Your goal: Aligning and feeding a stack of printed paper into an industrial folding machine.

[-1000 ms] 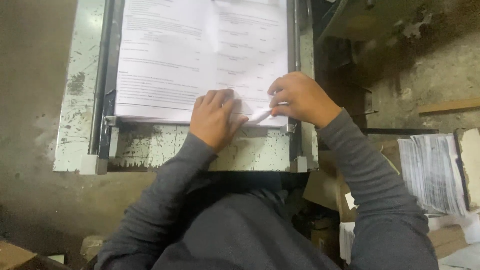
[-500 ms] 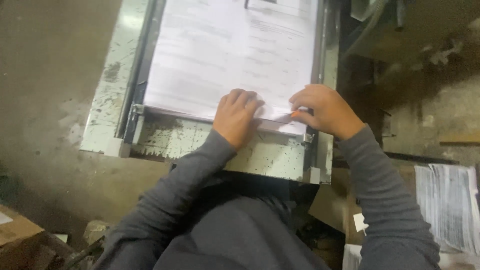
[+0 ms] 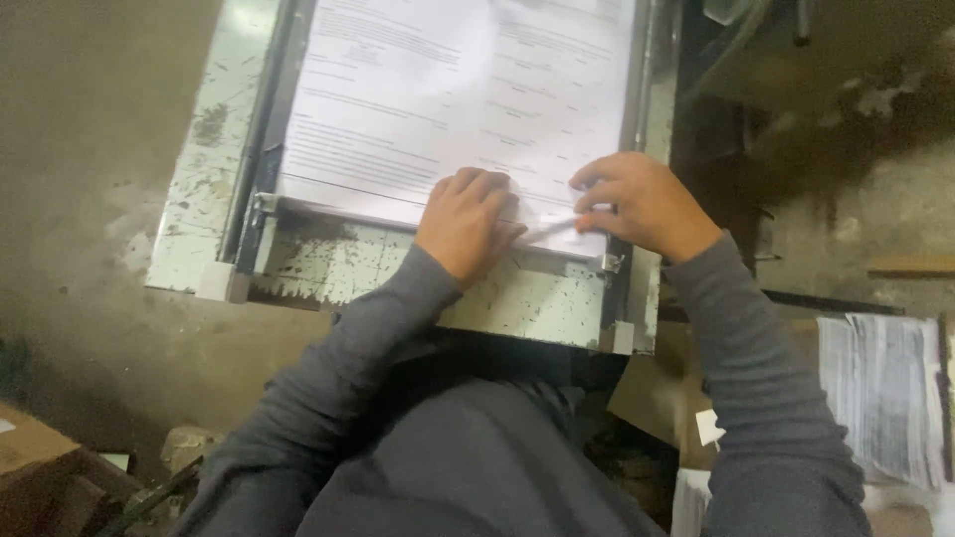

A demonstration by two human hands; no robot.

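Tray: our worn pale-green metal desk (image 3: 328,261) carries a white printed paper stack (image 3: 438,99).
Left hand (image 3: 466,221): flat, pressing the stack's near edge.
Right hand (image 3: 642,204): pinching a curled paper corner (image 3: 552,231).

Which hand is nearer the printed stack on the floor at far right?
Right. The right hand pinches the sheet's near corner, closer to the floor stack; the left hand presses the sheet further left.

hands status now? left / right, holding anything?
Left hand: fingers curled, pressing down on the near edge of the printed paper stack; grips nothing.
Right hand: pinching a thin white strip at the stack's near edge.
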